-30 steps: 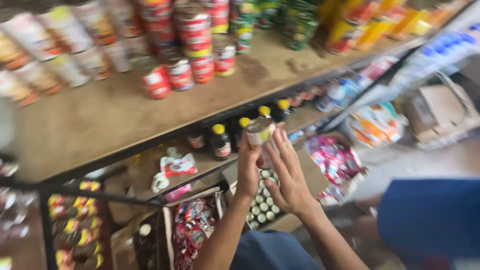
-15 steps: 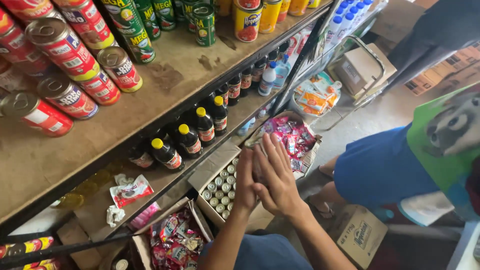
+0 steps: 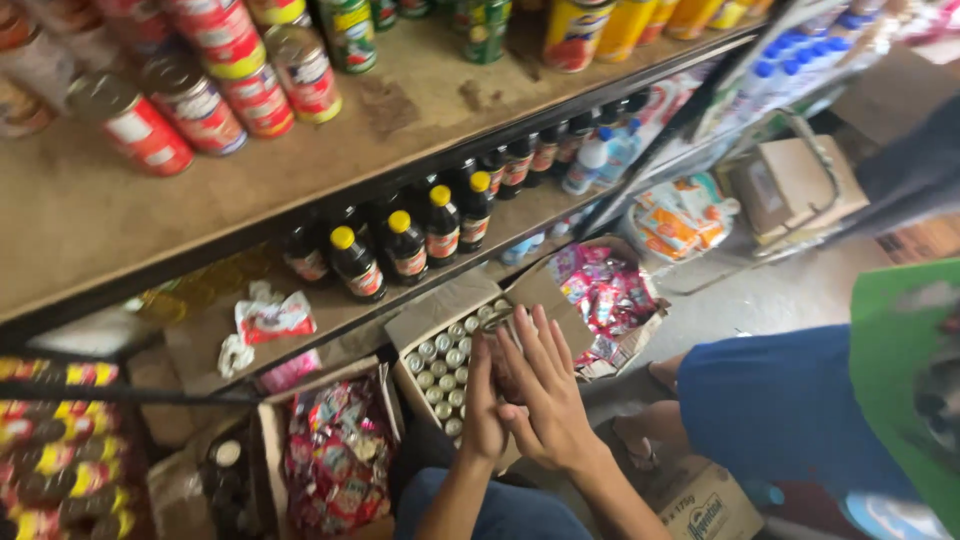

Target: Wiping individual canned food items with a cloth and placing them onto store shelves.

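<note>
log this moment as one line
left hand: against right hand | right hand: fingers spread | held item: hidden | below: open carton of cans

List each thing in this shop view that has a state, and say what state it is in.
Left hand: fingers straight, pressed against the right hand.
Right hand: fingers spread, no object visible in it.
Carton of small cans: flaps open, cans upright in rows.
Box of pink sachets: open, filled.
Dark sauce bottles: upright, yellow caps on.
Red-labelled cans: stacked, closed.

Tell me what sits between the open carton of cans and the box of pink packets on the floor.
In the head view only the carton of cans' raised brown flap lies between it and the box of pink packets; they stand side by side.
</note>
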